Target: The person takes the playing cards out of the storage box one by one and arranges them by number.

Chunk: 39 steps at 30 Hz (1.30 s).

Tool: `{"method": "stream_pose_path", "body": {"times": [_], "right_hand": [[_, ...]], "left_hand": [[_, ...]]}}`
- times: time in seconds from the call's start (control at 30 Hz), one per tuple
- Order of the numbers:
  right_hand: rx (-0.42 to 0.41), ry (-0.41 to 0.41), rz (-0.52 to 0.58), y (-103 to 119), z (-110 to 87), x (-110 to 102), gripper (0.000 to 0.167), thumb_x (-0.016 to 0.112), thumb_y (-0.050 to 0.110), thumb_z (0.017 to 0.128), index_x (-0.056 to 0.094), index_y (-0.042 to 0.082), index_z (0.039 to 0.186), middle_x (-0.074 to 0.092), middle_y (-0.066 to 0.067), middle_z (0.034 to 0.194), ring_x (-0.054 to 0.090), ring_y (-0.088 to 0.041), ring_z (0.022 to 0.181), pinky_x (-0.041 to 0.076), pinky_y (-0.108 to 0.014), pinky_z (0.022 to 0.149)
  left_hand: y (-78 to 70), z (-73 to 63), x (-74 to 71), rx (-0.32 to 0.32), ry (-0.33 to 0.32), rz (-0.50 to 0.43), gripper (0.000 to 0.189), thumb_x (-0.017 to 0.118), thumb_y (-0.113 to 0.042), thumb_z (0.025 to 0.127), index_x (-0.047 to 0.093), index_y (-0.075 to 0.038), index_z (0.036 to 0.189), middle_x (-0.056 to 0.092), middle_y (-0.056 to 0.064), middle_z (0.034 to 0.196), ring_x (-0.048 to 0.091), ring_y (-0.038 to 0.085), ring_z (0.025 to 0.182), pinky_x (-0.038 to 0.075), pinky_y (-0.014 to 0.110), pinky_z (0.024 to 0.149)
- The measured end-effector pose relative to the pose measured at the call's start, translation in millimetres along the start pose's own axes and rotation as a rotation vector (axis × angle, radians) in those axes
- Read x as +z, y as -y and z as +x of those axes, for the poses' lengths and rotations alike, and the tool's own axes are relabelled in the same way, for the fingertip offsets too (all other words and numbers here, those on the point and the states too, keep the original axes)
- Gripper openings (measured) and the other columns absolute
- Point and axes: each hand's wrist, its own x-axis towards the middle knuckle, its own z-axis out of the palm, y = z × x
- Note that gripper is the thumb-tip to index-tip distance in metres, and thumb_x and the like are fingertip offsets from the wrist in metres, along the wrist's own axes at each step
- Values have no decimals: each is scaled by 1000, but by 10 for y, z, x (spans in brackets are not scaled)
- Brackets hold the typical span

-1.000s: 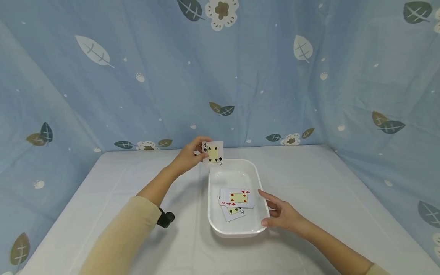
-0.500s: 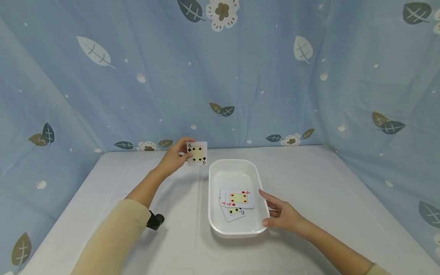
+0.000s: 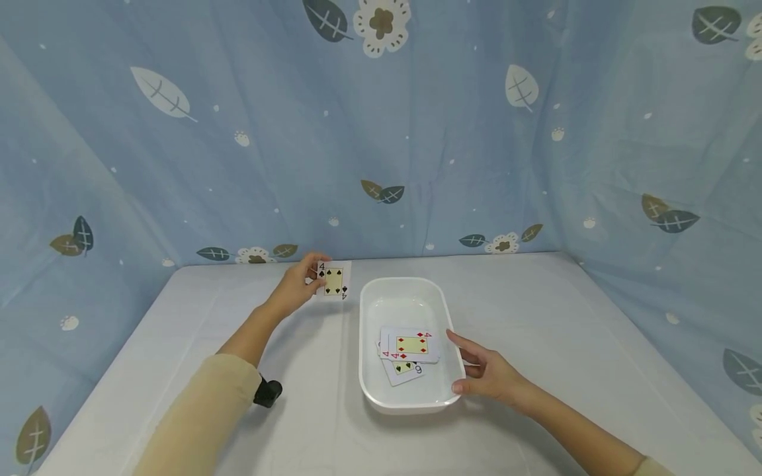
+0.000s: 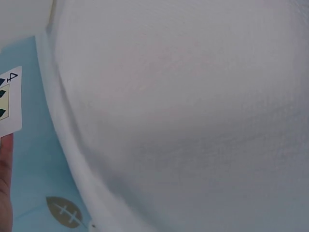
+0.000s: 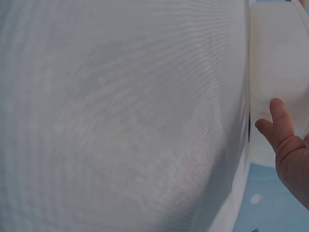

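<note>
Head view: the card [image 3: 337, 281], a four of spades, is held up past the far left corner of the tub [image 3: 401, 307], not touching it.
Left hand [image 3: 293, 288]: thumb and fingers pinch the card by its left edge. I cannot tell if more hide behind it.
Right hand [image 3: 493, 377]: fingers spread, touching the tub's right side, thumb by the near corner.
Pile [image 3: 413, 346]: loose and messy, in the near half of the tub.
Card trouble: it could slip and fall left of the tub, as just one edge is pinched.
Tub trouble: a hard push on its right side could make it slide.
Pile trouble: a bump to the tub could spread it.
</note>
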Motion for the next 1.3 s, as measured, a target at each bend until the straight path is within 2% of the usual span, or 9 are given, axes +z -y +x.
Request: {"method": "stream_pose_path", "body": {"times": [0.17, 0.33, 0.43, 0.57, 0.73, 1.17, 1.3], "right_hand": [[-2, -6, -18, 6, -2, -1, 90, 75, 8, 80, 18, 1, 149, 27, -38, 143, 48, -49, 120, 54, -35, 83], [13, -15, -24, -1, 3, -4, 89, 75, 8, 80, 19, 2, 149, 28, -37, 143, 48, -48, 121, 53, -34, 84], [14, -17, -27, -7, 6, -2, 90, 75, 8, 80, 20, 2, 149, 28, -37, 143, 48, -47, 121, 53, -34, 84], [0, -12, -20, -8, 5, -2, 90, 76, 8, 79, 19, 1, 149, 27, -38, 143, 48, -49, 120, 53, -34, 83], [-2, -10, -13, -11, -3, 2, 89, 75, 8, 81, 19, 1, 149, 28, -39, 142, 47, -49, 120, 53, -34, 84], [40, -13, 2, -17, 19, 5, 88, 75, 9, 81, 20, 5, 150, 30, -35, 144, 49, -44, 122, 53, -33, 86], [17, -7, 2, -23, 7, 5, 89, 76, 11, 80, 20, 4, 150, 29, -37, 143, 48, -47, 121, 52, -33, 86]], "left_hand": [[57, -31, 38, -15, 27, 4, 47, 58, -1, 92, 42, -13, 134, 48, 15, 109, 57, 28, 97, 54, 33, 72], [122, -49, 85, -51, 101, 15, 50, 60, -1, 90, 42, -13, 135, 48, 17, 113, 56, 28, 97, 53, 32, 70], [173, -41, 113, -73, 125, 31, 51, 62, -1, 89, 42, -13, 134, 51, 17, 111, 57, 27, 96, 52, 31, 70], [225, -12, 143, -84, 122, 92, 52, 65, -1, 87, 43, -13, 133, 57, 14, 102, 57, 25, 90, 49, 33, 70], [258, 31, 196, -94, 105, 166, 53, 67, -1, 84, 45, -11, 131, 60, 10, 96, 56, 23, 89, 47, 38, 79], [251, 42, 284, -125, 118, 203, 52, 64, 2, 86, 45, -9, 132, 56, 16, 116, 54, 29, 102, 44, 45, 91], [262, 57, 298, -118, 123, 239, 52, 65, 2, 85, 45, -7, 132, 55, 19, 122, 53, 34, 110, 42, 49, 96]]}}
